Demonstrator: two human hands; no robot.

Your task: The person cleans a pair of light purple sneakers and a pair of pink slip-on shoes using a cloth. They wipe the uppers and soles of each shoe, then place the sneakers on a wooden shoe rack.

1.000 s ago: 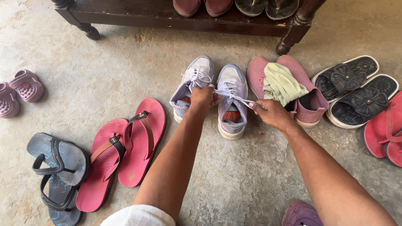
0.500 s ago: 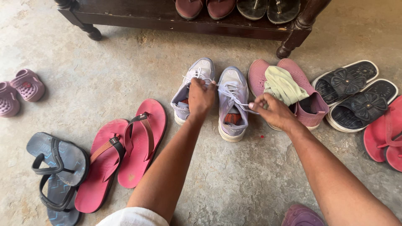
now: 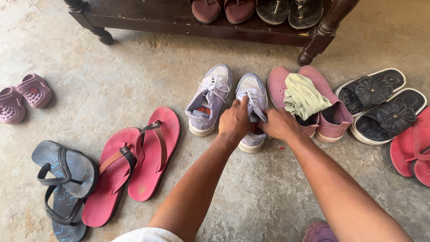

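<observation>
laces [image 3: 256,104] of the right-hand lavender sneaker [image 3: 251,92] sit pinched between both hands. left hand [image 3: 234,122] closes its grip on the white lace strands over the tongue, fingers [image 3: 242,104] pointing up toward the toe. right hand [image 3: 278,124] comes in just beside it, its grip clamped on the same laces from the other side, the two hands nearly touching over the shoe's opening. the sneaker stands on the concrete floor [image 3: 251,188], directly under the grip, heel toward the person.

just to the left of the grip stands the matching lavender sneaker [image 3: 208,99], its laces loose on top, touching or almost touching its mate. just to the right of the grip lies a pair of pink knit shoes [image 3: 329,105] with a pale green cloth [image 3: 303,95] draped over them. farther right are black slides [image 3: 380,104] with flower-shaped tops and, at the frame edge, red sandals [image 3: 410,150]. well left of the grip lie two red flip-flops [image 3: 134,163], then dark grey flip-flops [image 3: 62,179], and small pink clogs [image 3: 24,96] far off. beyond the grip stands a dark wooden shoe rack [image 3: 201,24] holding more footwear.
</observation>
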